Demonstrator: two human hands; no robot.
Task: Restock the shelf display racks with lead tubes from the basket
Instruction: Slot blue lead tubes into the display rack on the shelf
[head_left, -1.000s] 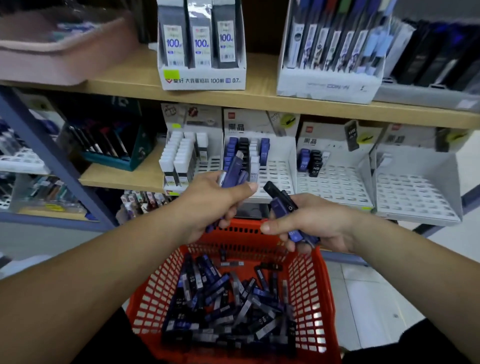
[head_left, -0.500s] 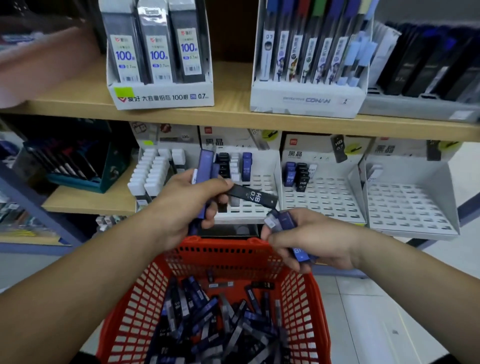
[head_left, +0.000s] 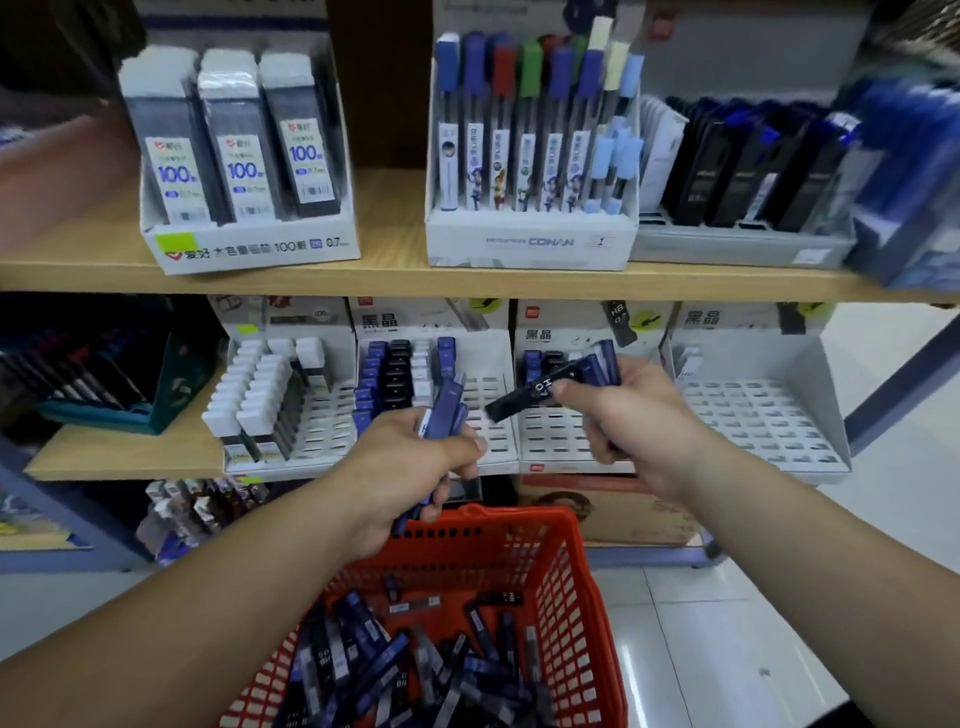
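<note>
The left hand (head_left: 410, 467) is keeping its grip curled round a bundle of blue lead tubes (head_left: 445, 410) before the far display racks (head_left: 753, 415). The right hand (head_left: 623, 415) is gripping a black tube (head_left: 522, 399) and several blue ones. More tubes are lying in the near red basket (head_left: 519, 519).

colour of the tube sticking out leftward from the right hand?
Black, with white lettering: the black tube pinched by the right hand. Head view shows it best.

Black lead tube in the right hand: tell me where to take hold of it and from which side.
Pinch the black lead tube at its free lower-left end, coming from the left. The right hand grips its upper-right end, so only that tilted end juts clear.
</note>
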